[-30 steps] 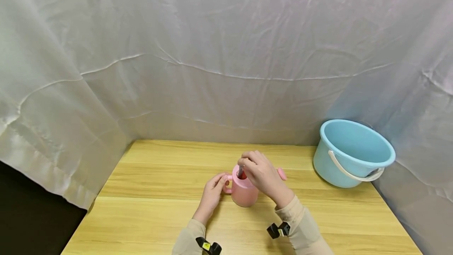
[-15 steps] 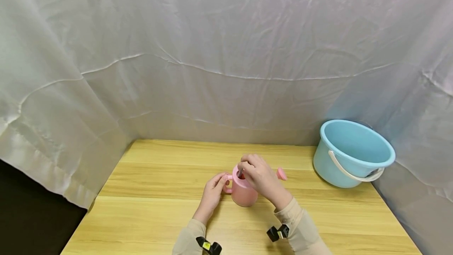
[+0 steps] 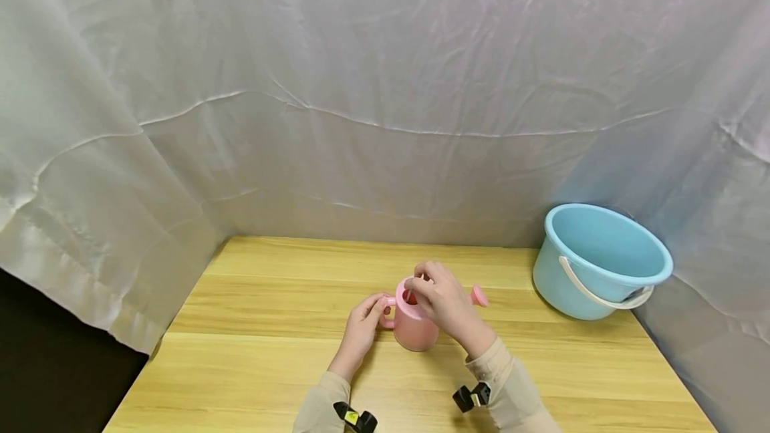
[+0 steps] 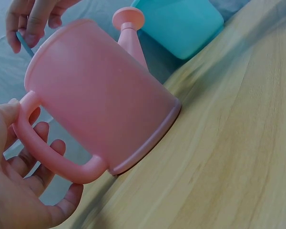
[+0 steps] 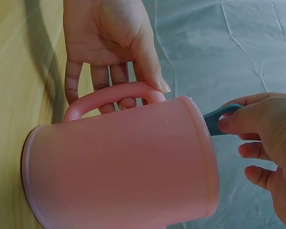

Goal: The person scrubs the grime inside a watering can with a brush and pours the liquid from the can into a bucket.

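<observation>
A pink watering can (image 3: pixel 416 331) stands upright on the wooden table, its spout and round rose (image 4: pixel 128 18) pointing away to the right. My left hand (image 3: pixel 357 334) grips the can's loop handle (image 4: pixel 52 155), thumb on top and fingers behind it. Over the can's opening, my right hand (image 3: pixel 448 306) pinches the upper end of a slim teal handle (image 5: pixel 212 123) with a gap near its end. The lower part of that tool is hidden inside the can, so I cannot tell its kind. Something red shows inside the opening.
A light blue bucket (image 3: pixel 592 296) with a white carrying handle (image 3: pixel 592 293) stands at the table's back right corner. Grey cloth (image 3: pixel 385 172) hangs behind and beside the wooden table (image 3: pixel 271 379).
My right hand has shifted slightly, and the slim tool it pinches has changed its tilt within the opening. My left hand and the watering can have stayed in place.
</observation>
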{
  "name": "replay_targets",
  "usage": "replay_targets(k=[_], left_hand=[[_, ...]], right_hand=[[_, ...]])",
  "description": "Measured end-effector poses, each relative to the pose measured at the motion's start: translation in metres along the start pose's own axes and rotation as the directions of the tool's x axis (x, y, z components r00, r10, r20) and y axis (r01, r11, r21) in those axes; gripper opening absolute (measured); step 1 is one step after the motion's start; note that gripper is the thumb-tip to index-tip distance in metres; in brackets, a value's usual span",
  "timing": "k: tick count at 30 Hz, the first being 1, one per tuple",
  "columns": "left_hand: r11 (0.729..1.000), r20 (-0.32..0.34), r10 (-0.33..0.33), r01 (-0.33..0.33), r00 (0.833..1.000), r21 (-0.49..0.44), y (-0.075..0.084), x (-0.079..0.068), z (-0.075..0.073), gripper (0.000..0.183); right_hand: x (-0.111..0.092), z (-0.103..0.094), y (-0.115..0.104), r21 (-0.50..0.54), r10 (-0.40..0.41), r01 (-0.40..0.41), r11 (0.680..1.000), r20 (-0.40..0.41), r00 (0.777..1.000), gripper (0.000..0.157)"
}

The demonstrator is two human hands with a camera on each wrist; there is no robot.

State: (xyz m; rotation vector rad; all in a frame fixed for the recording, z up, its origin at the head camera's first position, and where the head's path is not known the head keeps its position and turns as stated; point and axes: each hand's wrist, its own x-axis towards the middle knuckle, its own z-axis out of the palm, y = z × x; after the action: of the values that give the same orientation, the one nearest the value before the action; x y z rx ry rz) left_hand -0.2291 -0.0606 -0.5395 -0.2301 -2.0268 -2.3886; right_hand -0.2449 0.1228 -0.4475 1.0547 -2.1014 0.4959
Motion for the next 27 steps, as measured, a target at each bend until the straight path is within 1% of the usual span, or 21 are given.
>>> replay_targets(k=[4,8,16,20,25,27], left_hand=[[1.0,0.004,0.006,-0.006,1.0,-0.004,0.0008,-0.0007,0.0003,0.041],[1.0,0.004,0.004,-0.004,1.0,-0.003,0.002,-0.0016,0.0007,0.041],[1.0,0.014,0.014,-0.014,1.0,-0.003,0.0018,-0.001,0.0002,0.042],[1.0,0.008,0.008,-0.008,1.0,-0.002,0.0018,-0.0011,0.0003,0.041],[1.0,0.0,0.001,-0.001,1.0,0.001,0.0025,-0.0016,0.0008,0.041],[1.0,-0.001,0.002,-0.002,1.0,0.001,0.0026,-0.0018,0.0008,0.041]], right_hand=[[-0.0015,-0.0003,-0.0012,0.009,0.019,-0.019,1.0,0.011,1.0,0.019],[-0.0026,-0.0011,-0.0027,0.006,0.033,-0.033,0.999,0.003,0.999,0.019],[-0.0024,-0.0018,-0.0044,0.014,0.046,-0.046,0.999,0.013,0.999,0.019],[-0.0032,-0.0015,-0.0048,0.033,0.064,-0.065,0.997,0.028,0.998,0.02],[-0.0034,-0.0002,-0.0053,0.047,0.097,-0.099,0.994,0.042,0.994,0.016],[-0.0029,-0.0004,-0.0059,0.046,0.109,-0.111,0.993,0.045,0.993,0.017]])
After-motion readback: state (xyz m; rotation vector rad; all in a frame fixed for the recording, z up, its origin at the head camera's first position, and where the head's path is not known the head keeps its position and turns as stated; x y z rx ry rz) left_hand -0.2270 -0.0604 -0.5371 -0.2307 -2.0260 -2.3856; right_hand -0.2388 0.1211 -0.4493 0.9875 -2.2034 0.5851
